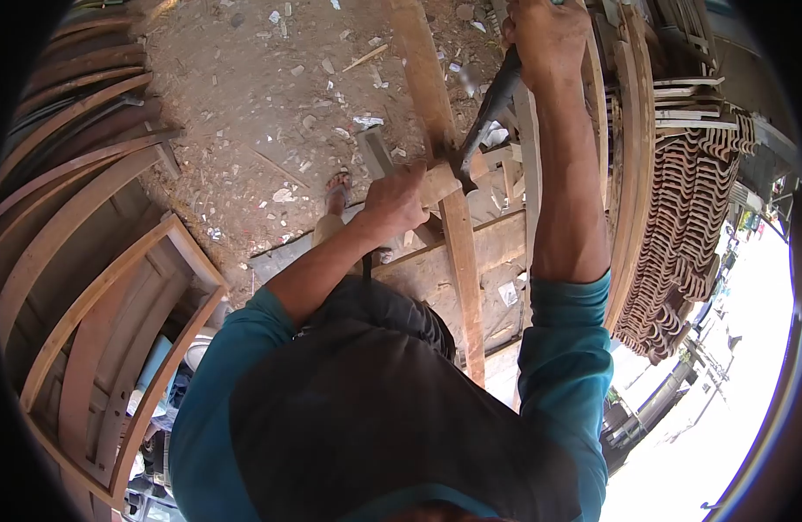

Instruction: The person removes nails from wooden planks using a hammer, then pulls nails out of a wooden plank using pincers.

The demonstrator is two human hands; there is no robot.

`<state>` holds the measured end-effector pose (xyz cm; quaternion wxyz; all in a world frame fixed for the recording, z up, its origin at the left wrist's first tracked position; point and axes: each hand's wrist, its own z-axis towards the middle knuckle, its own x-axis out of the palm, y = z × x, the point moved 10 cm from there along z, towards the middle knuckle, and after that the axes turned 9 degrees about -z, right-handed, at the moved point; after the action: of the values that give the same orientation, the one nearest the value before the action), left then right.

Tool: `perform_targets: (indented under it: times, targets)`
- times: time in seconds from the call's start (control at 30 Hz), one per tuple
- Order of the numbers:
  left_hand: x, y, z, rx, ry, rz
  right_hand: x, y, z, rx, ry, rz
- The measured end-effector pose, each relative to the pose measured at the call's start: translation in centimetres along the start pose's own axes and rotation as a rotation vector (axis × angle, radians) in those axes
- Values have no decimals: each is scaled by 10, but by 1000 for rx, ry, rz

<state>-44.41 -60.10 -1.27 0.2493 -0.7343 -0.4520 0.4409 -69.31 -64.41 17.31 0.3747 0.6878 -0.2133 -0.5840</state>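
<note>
My right hand [553, 39] is raised at the top of the view, with its fingers wrapped round the dark handle of a hammer [495, 100]. The hammer slants down to the left, its head resting at or just above a short piece of wood [439, 184] that crosses a long wooden beam [460, 261]. On the left side of that beam, my left hand [396, 204] is closed on the short piece, its fingertips close to the hammer head. Some of the left fingers are hidden from above. Whether a nail is there cannot be made out.
A wide plank [497, 242] lies crosswise under the beam. Curved wooden frames [114, 348] lean at the left. Long boards [631, 157] and stacked roof tiles [692, 209] stand at the right. Wood scraps litter the dirt floor [253, 113]. My foot [338, 187] is beside the work.
</note>
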Motion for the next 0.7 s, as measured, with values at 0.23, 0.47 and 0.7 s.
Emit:
perform_targets:
  times: [0.23,0.47,0.7]
  targets:
    - [1,-5,-3,-54,27,-31,-50,25,-95,-226,-32,256]
    - [24,9,15,-81,-9,48,-14,24,-41,13,458,290]
    - [22,7,13,-51,-134,125,-84,28,-126,-393,-71,310]
